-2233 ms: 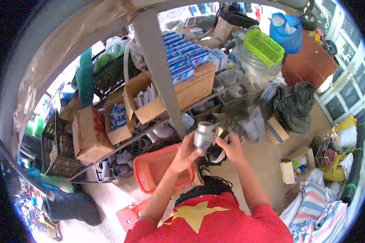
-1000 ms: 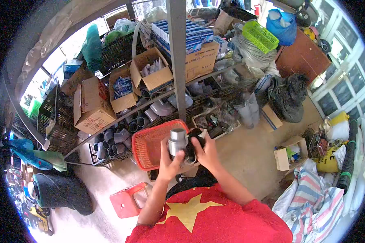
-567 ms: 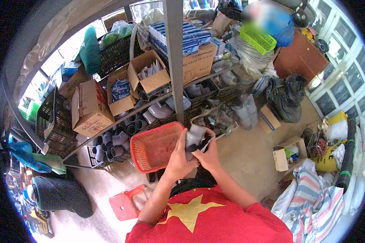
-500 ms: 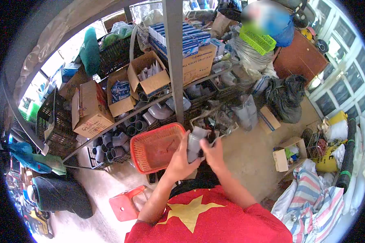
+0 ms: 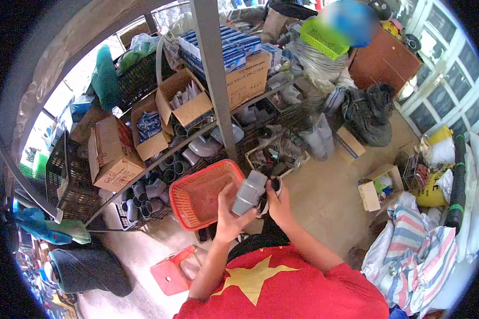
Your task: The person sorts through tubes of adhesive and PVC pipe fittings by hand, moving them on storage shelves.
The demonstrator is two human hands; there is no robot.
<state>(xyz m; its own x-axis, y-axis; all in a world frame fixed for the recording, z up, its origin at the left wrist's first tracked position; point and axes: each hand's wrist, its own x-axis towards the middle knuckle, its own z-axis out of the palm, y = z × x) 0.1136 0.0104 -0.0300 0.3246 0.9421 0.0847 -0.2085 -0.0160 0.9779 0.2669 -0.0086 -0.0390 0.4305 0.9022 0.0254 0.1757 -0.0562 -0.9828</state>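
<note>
My left hand [image 5: 229,215] is wrapped round a grey plastic pipe fitting [image 5: 249,192], its wider stepped end pointing up and away. My right hand [image 5: 280,206] grips a round piece with a dark opening [image 5: 275,184] right beside it; I cannot tell whether this is a part of the same fitting. Both hands are close together in front of my chest. Just left of them is a red plastic basket [image 5: 199,183], its bottom visible through the open top.
Black crates of grey pipe elbows [image 5: 170,167] line the rack behind a metal post [image 5: 213,69]. An open carton [image 5: 183,101] sits above them. A red stool [image 5: 173,271] stands at lower left, striped sacks [image 5: 410,255] at right. A person in blue is at the back.
The grey fitting has tilted to the right in my left hand, and my right hand has turned so that the round dark opening shows. The whole view has shifted slightly.
</note>
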